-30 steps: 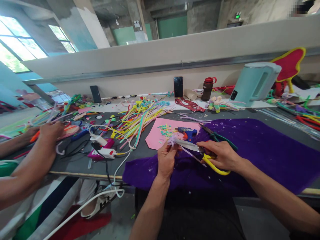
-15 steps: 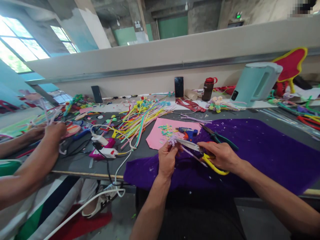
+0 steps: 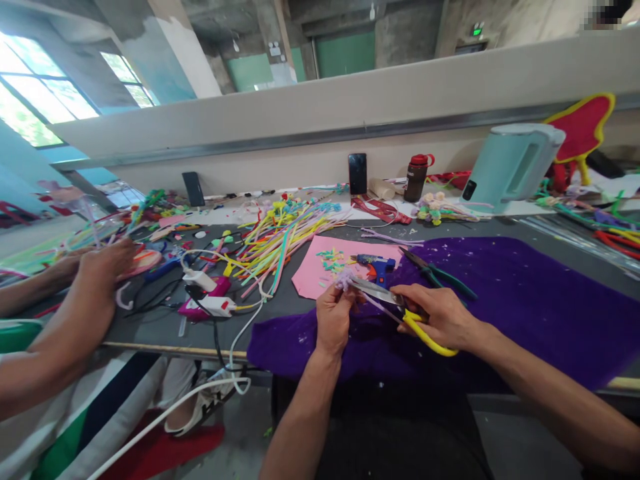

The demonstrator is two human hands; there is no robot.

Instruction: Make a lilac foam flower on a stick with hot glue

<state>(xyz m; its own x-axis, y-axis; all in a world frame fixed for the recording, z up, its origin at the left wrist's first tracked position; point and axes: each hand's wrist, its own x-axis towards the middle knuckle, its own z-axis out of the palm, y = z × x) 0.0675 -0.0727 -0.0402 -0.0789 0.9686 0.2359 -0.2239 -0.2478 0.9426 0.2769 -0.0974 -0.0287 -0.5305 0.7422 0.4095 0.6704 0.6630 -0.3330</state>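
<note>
Between the fingertips of my left hand (image 3: 334, 322) is a lilac pipe-cleaner flower (image 3: 345, 279), its pale stem slanting down to the right. My right hand (image 3: 437, 317) is wrapped round yellow-handled scissors (image 3: 427, 337). Their blades (image 3: 375, 291) point left and reach the flower's edge; whether they touch it I cannot tell. Just beyond both hands lies a pink sheet (image 3: 311, 270) bearing small cut bits (image 3: 333, 260) and a blue glue gun (image 3: 380, 265). Green-handled pliers (image 3: 445, 279) rest on the purple cloth (image 3: 510, 300) beyond my right hand.
Many coloured pipe cleaners (image 3: 285, 233) lie left of the pink sheet. Plugs and a power strip (image 3: 207, 305) with trailing cables are nearer. A co-worker's arm (image 3: 85, 313) works at far left. A phone (image 3: 357, 173), bottle (image 3: 416, 179) and kettle (image 3: 515, 167) stand along the back.
The scissors have turned slightly in my right hand, and their blades look closer together. My left hand keeps its place with the flower. The co-worker's hand has shifted a little.
</note>
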